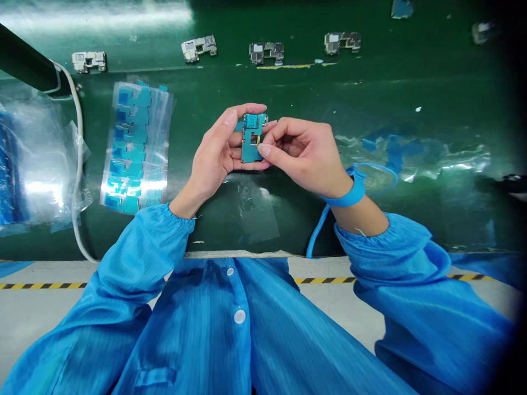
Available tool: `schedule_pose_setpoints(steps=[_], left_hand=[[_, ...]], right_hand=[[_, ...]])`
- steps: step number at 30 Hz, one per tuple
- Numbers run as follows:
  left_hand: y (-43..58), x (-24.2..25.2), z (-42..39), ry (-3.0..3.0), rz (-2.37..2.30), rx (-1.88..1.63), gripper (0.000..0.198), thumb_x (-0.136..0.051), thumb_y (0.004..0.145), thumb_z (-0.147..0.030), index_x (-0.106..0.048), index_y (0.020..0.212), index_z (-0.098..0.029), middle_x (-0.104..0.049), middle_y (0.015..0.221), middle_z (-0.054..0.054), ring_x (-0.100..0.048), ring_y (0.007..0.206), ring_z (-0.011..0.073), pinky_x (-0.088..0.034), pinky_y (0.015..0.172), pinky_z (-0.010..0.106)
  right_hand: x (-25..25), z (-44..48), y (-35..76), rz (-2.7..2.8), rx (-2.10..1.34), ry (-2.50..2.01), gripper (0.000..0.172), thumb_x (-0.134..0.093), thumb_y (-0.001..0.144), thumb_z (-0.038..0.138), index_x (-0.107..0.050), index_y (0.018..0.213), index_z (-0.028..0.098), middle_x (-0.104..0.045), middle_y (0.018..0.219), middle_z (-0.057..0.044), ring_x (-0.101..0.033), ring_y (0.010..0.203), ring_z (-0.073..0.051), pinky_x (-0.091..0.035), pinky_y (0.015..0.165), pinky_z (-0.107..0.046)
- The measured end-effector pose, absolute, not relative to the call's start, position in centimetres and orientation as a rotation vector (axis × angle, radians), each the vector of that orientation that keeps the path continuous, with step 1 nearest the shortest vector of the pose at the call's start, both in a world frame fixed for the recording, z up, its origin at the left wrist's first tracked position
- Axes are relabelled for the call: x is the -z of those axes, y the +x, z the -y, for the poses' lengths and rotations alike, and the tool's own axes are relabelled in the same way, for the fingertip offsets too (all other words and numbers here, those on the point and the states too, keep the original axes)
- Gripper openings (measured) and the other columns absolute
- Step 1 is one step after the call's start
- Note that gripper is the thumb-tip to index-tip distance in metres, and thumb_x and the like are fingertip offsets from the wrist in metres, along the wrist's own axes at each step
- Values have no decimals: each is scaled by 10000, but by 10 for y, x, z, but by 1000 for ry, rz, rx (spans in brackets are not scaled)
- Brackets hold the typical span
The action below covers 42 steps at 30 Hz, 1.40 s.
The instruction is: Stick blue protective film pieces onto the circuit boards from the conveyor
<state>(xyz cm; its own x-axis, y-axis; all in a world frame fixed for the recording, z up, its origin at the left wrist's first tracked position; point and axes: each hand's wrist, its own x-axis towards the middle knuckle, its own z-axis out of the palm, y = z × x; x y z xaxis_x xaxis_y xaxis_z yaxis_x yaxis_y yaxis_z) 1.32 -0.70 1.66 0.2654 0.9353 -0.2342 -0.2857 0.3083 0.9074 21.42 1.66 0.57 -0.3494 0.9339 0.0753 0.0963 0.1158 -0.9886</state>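
A small teal circuit board (252, 138) with a gold-edged cutout and a metal card-slot part at its top is held up over the green belt. My left hand (218, 151) grips it from the left, with the fingers behind and the thumb along its upper left edge. My right hand (300, 153) pinches its right side between thumb and forefinger. Part of the board's back is hidden by my fingers. A blue wrist strap (349, 193) circles my right wrist, and its coiled blue cord (319, 230) runs down toward the belt's near edge.
Several silver metal shield frames (265, 52) lie in a row along the far belt. To the left are a clear sheet of blue film pieces (135, 148), a plastic bag (37, 164) and a white cable (78, 159). Yellow-black floor tape (329, 280) runs below the belt.
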Motion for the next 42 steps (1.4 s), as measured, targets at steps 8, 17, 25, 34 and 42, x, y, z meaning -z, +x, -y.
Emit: schedule_pose_setpoints(steps=[8, 17, 25, 34, 42], left_hand=[[13, -14, 6, 884, -927, -980, 622, -554, 1044, -714, -678, 1491, -300, -829, 1414, 81, -804, 1326, 328, -733, 983, 399], [12, -16, 6, 886, -917, -969, 605, -528, 1068, -695, -657, 1492, -282, -811, 1454, 81, -808, 1317, 323, -740, 950, 392], [11, -13, 5, 876, -883, -966, 617, -532, 1065, -695, -659, 1518, -297, -832, 1405, 74, -807, 1322, 329, -743, 969, 406], [12, -15, 5, 868, -908, -957, 634, -546, 1053, -710, -649, 1515, -288, -834, 1390, 82, -818, 1287, 333, -745, 971, 418], [11, -13, 5, 856, -852, -982, 573, -557, 1071, -665, -666, 1478, -278, -830, 1411, 76, -840, 1227, 320, -749, 976, 430]], right_hand=[[-7, -17, 215, 1602, -1334, -1065, 422, -982, 839, 569, -703, 774, 259, -711, 873, -53, -717, 973, -265, -659, 858, -417], [-5, -18, 216, 1602, -1338, -1027, 406, -971, 857, 557, -720, 773, 249, -720, 886, -60, -714, 982, -273, -663, 869, -443], [-4, -18, 216, 1591, -1351, -1030, 429, -972, 847, 596, -726, 784, 250, -716, 903, -58, -701, 968, -259, -658, 846, -420], [-7, -18, 215, 1590, -1358, -1025, 491, -948, 845, 691, -730, 784, 254, -726, 895, -60, -713, 962, -260, -678, 811, -401], [-8, -17, 214, 1592, -1341, -1041, 481, -959, 836, 677, -733, 771, 258, -720, 868, -66, -724, 1014, -285, -668, 829, -419]])
